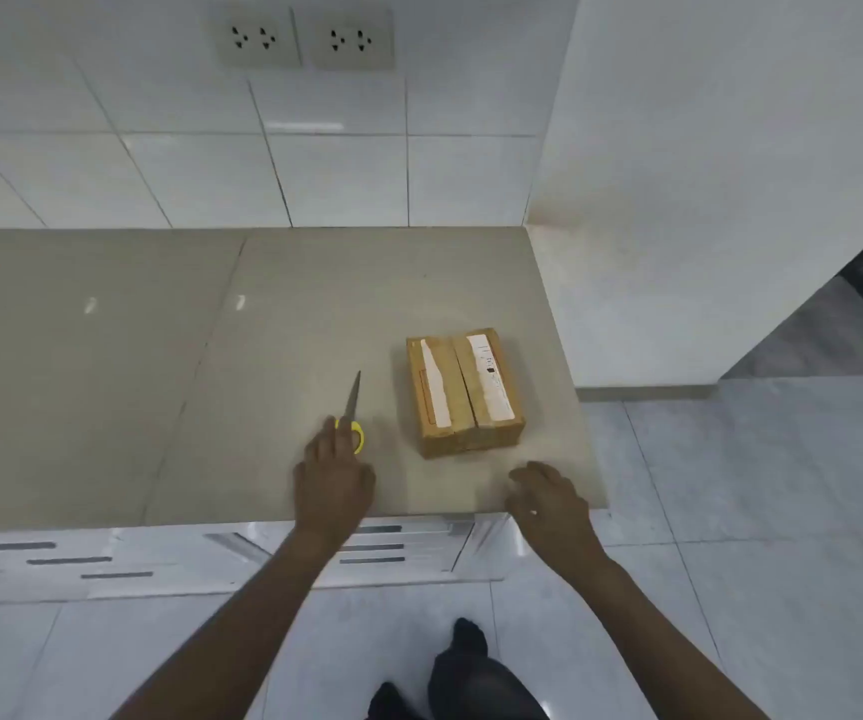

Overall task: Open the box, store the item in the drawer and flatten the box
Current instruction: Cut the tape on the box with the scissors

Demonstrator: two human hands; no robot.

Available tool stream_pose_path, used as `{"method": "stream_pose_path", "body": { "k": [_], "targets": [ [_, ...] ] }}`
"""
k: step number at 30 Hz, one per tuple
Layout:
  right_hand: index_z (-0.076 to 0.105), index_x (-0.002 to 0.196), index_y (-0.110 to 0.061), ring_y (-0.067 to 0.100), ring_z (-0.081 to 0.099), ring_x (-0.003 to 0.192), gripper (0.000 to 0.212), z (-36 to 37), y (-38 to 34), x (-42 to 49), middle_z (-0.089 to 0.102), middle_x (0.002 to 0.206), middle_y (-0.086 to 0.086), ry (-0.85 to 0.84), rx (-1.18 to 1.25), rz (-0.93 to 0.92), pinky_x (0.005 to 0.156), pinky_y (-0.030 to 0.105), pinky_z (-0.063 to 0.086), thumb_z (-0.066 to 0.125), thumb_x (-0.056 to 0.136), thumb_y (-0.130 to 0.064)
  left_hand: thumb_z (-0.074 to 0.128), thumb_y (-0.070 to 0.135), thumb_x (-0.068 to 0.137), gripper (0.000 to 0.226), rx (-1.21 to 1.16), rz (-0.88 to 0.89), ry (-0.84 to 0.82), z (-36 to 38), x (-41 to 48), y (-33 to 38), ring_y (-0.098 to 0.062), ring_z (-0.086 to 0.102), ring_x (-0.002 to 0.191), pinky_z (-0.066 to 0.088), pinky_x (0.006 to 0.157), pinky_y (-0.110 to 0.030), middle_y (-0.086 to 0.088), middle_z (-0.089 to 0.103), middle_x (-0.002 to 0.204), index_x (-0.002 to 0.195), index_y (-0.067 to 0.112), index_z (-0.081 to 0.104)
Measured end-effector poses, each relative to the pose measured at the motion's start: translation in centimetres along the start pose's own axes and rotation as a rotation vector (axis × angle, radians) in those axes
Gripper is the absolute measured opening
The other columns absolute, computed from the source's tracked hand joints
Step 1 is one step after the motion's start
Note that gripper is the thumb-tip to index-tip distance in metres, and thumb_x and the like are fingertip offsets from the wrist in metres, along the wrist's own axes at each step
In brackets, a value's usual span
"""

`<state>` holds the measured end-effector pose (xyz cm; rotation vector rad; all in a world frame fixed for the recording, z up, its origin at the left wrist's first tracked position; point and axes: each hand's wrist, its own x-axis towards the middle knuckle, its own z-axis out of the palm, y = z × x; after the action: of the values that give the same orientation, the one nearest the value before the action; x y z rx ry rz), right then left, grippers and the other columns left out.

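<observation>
Box [465,391] sits apart from both hands' grip.

Left hand [333,478] reaches forward, palm down, fingers loosely curled; right hand [549,498] hovers, fingers half-bent.

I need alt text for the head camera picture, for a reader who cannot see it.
A person's left hand rests on yellow-handled scissors lying on a beige counter, beside a closed, taped cardboard box. The right hand hovers empty near the counter's front edge, and white drawers sit below.
</observation>
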<state>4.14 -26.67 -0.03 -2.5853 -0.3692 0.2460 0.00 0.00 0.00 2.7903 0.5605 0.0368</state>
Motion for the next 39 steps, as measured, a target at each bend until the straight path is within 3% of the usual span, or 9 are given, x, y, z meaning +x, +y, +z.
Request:
{"method": "stream_pose_path", "body": {
  "k": [4,6,8,10,16,19,21,32,39],
  "targets": [
    [0.062,0.101,-0.017,0.012,0.051,0.093,0.011,-2.7,-0.9,3.1,0.064,0.108,0.001,0.331,0.168,-0.038,0.081,0.035,0.044,0.060,0.091,-0.019,0.055,0.043,0.089,0.063,0.197,-0.056,-0.046,-0.4,3.1,-1.1,-0.029,0.042,0.131,0.046,0.089,-0.045,-0.011,0.038,0.150,0.142,0.015,0.037],
    [0.061,0.104,-0.019,0.012,0.050,0.097,0.013,-3.7,-1.3,5.1,0.063,0.110,-0.002,0.344,0.222,-0.090,0.081,0.028,0.037,0.059,0.091,-0.017,0.062,0.030,0.084,0.036,0.255,-0.009,-0.040,-0.5,4.0,-0.3,-0.032,0.063,0.095,0.053,0.066,-0.038,-0.015,0.065,0.112,0.114,0.010,0.063],
    [0.058,0.108,-0.020,0.013,0.049,0.105,0.016,-4.4,-1.6,7.1,0.060,0.116,-0.003,0.338,0.247,-0.143,0.084,0.027,0.035,0.057,0.092,-0.017,0.065,0.014,0.068,0.011,0.417,0.035,-0.020,-0.6,4.2,0.6,-0.025,0.061,0.056,0.048,0.039,-0.025,-0.009,0.064,0.066,0.077,0.009,0.069],
    [0.056,0.113,-0.020,0.013,0.046,0.115,0.020,-4.6,-1.7,9.1,0.056,0.124,-0.003,0.289,0.267,-0.195,0.093,0.029,0.037,0.054,0.094,-0.018,0.064,0.005,0.061,0.010,0.499,0.061,0.015,-1.3,5.1,1.0,-0.021,0.056,0.044,0.040,0.032,-0.020,-0.004,0.057,0.055,0.068,0.011,0.066],
    [0.052,0.129,-0.019,0.016,0.038,0.132,0.035,-3.9,-1.1,12.6,0.048,0.142,0.001,0.083,0.235,-0.323,0.109,0.030,0.031,0.043,0.097,-0.008,0.041,0.019,0.097,0.015,0.080,-0.012,0.045,-2.9,5.8,0.2,-0.040,0.064,0.071,0.049,0.059,-0.043,-0.017,0.064,0.083,0.100,0.007,0.050],
    [0.046,0.134,-0.020,0.015,0.035,0.135,0.041,-3.4,-0.4,13.2,0.043,0.146,0.000,-0.010,0.263,-0.301,0.114,0.033,0.030,0.041,0.096,-0.006,0.054,0.019,0.089,0.013,0.103,0.328,0.112,-3.7,3.0,-0.1,-0.028,0.064,0.061,0.049,0.044,-0.034,-0.005,0.067,0.083,0.101,0.016,0.050],
    [0.043,0.137,-0.019,0.014,0.033,0.136,0.045,-3.1,-0.1,13.4,0.041,0.148,0.000,-0.042,0.251,-0.308,0.113,0.028,0.028,0.044,0.095,-0.003,0.076,0.008,0.070,0.041,0.174,0.541,-0.028,-3.7,1.0,0.0,-0.017,0.061,0.056,0.047,0.039,-0.025,0.001,0.067,0.080,0.104,0.019,0.056],
    [0.043,0.136,-0.023,0.010,0.035,0.134,0.046,-3.1,-0.1,14.0,0.043,0.145,-0.004,-0.053,0.278,-0.294,0.109,0.024,0.030,0.049,0.094,-0.004,0.082,-0.003,0.050,0.045,0.360,0.726,-0.025,-5.5,1.0,0.2,-0.015,0.050,0.048,0.020,0.037,-0.020,0.001,0.056,0.059,0.087,0.019,0.070],
    [0.045,0.134,-0.021,0.015,0.038,0.133,0.045,-3.1,0.1,13.8,0.044,0.146,-0.001,-0.054,0.274,-0.297,0.107,0.023,0.029,0.050,0.093,-0.002,0.083,0.001,0.059,0.039,0.294,0.708,0.028,-4.9,2.7,2.7,-0.016,0.051,0.050,0.031,0.033,-0.020,0.000,0.057,0.060,0.090,0.019,0.069]
  ]
}}
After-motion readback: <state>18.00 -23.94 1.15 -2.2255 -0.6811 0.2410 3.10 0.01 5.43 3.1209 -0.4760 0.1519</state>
